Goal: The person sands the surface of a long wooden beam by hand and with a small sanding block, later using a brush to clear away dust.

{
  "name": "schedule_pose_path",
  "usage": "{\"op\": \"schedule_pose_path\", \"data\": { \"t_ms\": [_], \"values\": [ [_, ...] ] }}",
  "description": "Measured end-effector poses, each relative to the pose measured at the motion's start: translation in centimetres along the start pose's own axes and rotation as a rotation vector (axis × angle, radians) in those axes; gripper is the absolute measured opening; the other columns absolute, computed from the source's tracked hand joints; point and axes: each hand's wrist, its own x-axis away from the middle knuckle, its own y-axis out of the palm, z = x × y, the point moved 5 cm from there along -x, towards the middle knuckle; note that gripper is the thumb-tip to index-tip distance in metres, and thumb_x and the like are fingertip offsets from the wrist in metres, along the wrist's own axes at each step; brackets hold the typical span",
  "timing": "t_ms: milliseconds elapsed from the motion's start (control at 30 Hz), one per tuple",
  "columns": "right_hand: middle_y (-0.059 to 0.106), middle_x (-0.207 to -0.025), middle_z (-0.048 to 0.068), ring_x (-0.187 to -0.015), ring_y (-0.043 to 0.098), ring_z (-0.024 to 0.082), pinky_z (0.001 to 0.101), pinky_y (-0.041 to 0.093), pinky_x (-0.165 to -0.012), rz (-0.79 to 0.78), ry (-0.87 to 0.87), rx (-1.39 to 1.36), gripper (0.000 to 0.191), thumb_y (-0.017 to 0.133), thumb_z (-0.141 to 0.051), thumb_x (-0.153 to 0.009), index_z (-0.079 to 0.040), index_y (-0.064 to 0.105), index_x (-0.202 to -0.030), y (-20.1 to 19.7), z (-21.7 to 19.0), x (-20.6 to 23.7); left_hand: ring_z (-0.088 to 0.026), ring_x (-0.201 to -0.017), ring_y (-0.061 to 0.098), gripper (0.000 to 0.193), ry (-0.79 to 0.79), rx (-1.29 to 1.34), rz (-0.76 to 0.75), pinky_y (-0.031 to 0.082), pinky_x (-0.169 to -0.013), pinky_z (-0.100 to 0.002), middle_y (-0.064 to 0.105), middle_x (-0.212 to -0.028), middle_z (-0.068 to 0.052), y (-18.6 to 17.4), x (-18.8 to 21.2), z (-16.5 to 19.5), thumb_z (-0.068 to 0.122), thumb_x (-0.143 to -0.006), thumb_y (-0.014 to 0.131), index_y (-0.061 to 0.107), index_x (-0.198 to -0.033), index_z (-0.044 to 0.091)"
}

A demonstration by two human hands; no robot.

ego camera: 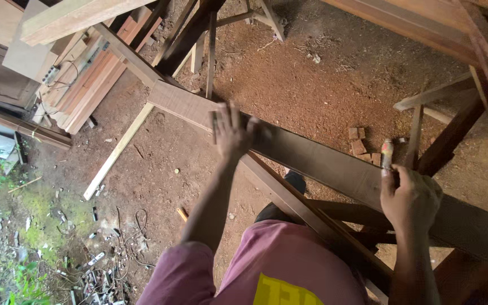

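A long dark wooden plank [323,164] runs diagonally from upper left to lower right across a wooden trestle. My left hand [231,131] lies flat on the plank near its upper end, fingers spread, pressing something thin and dark against the surface. My right hand [409,195] rests on the plank's far edge further right, closed around a small pencil-like marker [387,153] with a pale top that points up from the fist.
The trestle's dark beams [306,212] cross under the plank above a sawdust-covered red floor [312,85]. Stacked boards [91,79] lie at upper left. A pale batten [117,151] lies on the ground. Small wood blocks [359,141] sit near the plank. Scrap litter [94,265] lies lower left.
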Motion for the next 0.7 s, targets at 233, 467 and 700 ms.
{"op": "schedule_pose_path", "data": {
  "t_ms": [233, 467, 700],
  "values": [
    [0.075, -0.091, 0.007, -0.087, 0.070, 0.027, 0.0436, 0.052, -0.093, -0.086, 0.143, -0.049, 0.035, 0.056, -0.039, -0.119, -0.012, 0.074, -0.107, 1.3, 0.7, -0.5, -0.031, -0.159, 0.019, 0.092, 0.339, 0.150, -0.354, 0.014, -0.133, -0.052, 0.030, -0.168, -0.011, 5.2, 8.7, 14.9, 0.073, -0.089, 0.055, 0.041, -0.159, 0.015],
    [0.076, -0.098, 0.008, -0.096, 0.070, 0.029, 0.0447, 0.051, -0.095, -0.019, 0.040, 0.074, 0.035, 0.061, -0.043, -0.118, -0.013, 0.075, -0.108, 1.3, -0.8, -0.7, -0.023, -0.125, 0.057, 0.026, 0.004, 0.098, 0.005, 0.048, -0.104, -0.038, 0.064, -0.121, -0.003, 1.3, 1.3, -2.1, 0.037, -0.099, 0.072, 0.068, -0.117, 0.019],
    [0.071, -0.102, 0.013, -0.098, 0.069, 0.034, 0.0536, 0.050, -0.088, -0.281, 0.296, -0.431, 0.060, 0.065, -0.067, -0.102, -0.007, 0.068, -0.109, 3.9, -1.8, -2.3, -0.035, -0.133, 0.042, 0.080, 0.190, 0.129, -0.274, 0.028, -0.114, -0.052, 0.050, -0.141, -0.020, 2.9, 5.3, 6.6, 0.061, -0.086, 0.065, 0.050, -0.141, 0.005]
  ]
}}
